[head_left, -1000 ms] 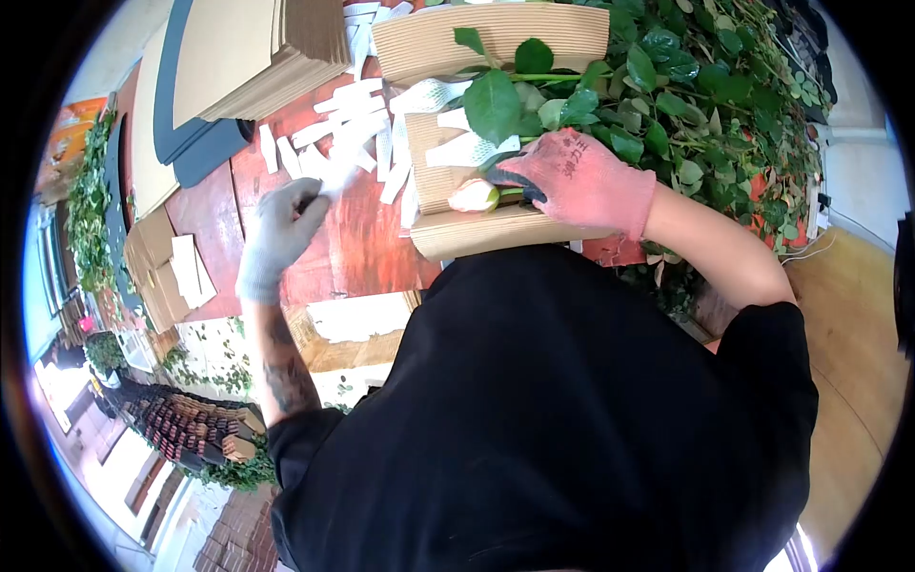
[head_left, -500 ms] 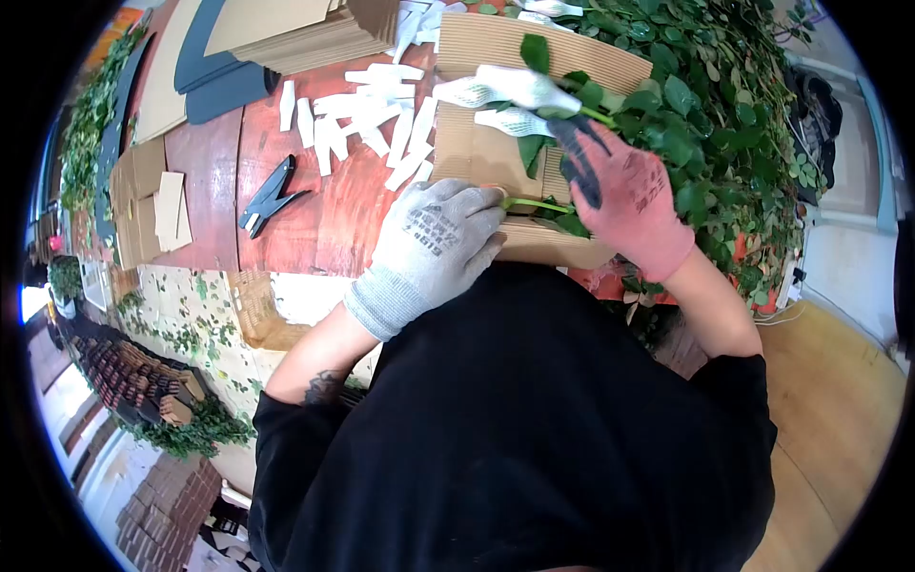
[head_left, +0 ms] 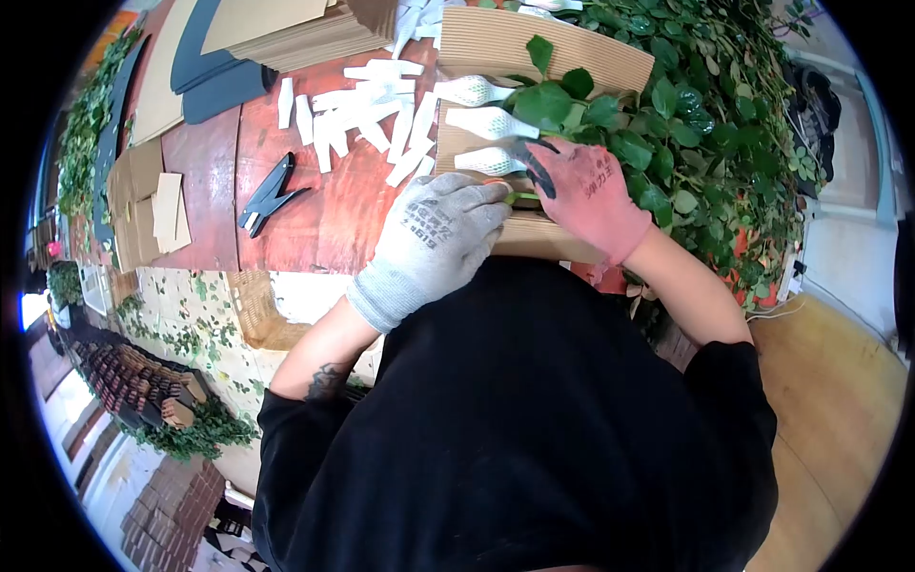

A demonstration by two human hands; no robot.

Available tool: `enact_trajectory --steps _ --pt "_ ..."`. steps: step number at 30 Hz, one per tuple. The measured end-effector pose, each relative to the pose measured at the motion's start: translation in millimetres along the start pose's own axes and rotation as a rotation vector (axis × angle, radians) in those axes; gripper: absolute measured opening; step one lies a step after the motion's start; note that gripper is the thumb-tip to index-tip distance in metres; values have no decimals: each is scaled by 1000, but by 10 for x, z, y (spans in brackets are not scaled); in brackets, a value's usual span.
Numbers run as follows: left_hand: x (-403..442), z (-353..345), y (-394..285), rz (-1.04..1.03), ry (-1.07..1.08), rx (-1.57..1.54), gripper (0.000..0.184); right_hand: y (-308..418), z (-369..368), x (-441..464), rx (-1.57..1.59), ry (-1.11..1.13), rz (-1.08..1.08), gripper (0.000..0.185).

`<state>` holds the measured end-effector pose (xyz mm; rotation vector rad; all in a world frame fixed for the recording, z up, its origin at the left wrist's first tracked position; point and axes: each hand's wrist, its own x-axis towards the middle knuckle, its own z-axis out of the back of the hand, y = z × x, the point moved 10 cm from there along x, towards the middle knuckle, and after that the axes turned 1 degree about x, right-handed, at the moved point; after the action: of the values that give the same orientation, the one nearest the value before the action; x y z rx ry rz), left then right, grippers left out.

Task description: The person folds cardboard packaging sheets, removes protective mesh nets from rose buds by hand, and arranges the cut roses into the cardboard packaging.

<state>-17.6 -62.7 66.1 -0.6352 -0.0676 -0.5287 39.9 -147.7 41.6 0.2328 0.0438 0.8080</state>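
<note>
My left hand [head_left: 443, 229], in a grey glove, is closed over a flower [head_left: 497, 182]; only an orange-red edge and a green stem [head_left: 521, 197] show past the fingers. My right hand [head_left: 593, 195], in a pink glove with dark fingertips, is bent beside that stem. Its fingertips touch the right end of the nearest white net sleeve [head_left: 488, 160]; what they grip is hidden. Above it lie a middle net sleeve [head_left: 491, 123] and a far net sleeve [head_left: 472, 91], side by side on corrugated cardboard [head_left: 548, 43], with green leaves [head_left: 543, 103] at their right.
Loose white sleeves [head_left: 367, 114] are scattered left of the cardboard. A black stapler [head_left: 272, 195] lies on the red table [head_left: 324, 224]. Stacked cardboard [head_left: 305, 38] stands at the back left. Piled leafy stems [head_left: 705, 133] fill the right side.
The sleeved flowers, earlier crossed and being handled, now lie in a row on the cardboard. My right hand has moved left and slightly down, close to my left hand, which has barely moved.
</note>
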Motion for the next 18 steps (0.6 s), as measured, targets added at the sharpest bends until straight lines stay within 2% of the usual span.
enact_trajectory --steps 2,3,4,5,7,8,10,11,13,15,16,18 --pt "25 31 51 -19 -6 -153 24 -11 38 -35 13 -52 20 35" --pt "13 52 224 103 29 -230 23 4 30 -35 -15 14 2 35" --pt "46 126 377 212 20 -156 23 7 -7 -47 -41 79 -21 35" --pt "73 163 464 223 -17 -164 22 -15 -24 -64 -37 75 -33 35" --pt "124 120 653 231 -50 -173 21 135 130 -114 -139 -137 169 36" --pt "158 7 690 154 -9 -137 18 136 149 -88 -139 -138 165 36" --pt "238 -73 738 68 29 -97 16 -55 -156 -3 -16 243 -25 47" --pt "272 -56 712 1 14 -41 15 -91 -180 -13 -14 240 -32 47" --pt "272 -47 646 -79 20 11 14 -7 -83 -84 -57 35 103 45" --pt "259 106 612 -123 -67 -34 11 -27 -95 -89 -24 -17 117 42" --pt "228 132 596 -144 -44 -35 11 -13 -85 -100 0 -62 152 39" --pt "135 153 803 48 59 -50 9 -32 -67 -101 -18 -107 135 39"
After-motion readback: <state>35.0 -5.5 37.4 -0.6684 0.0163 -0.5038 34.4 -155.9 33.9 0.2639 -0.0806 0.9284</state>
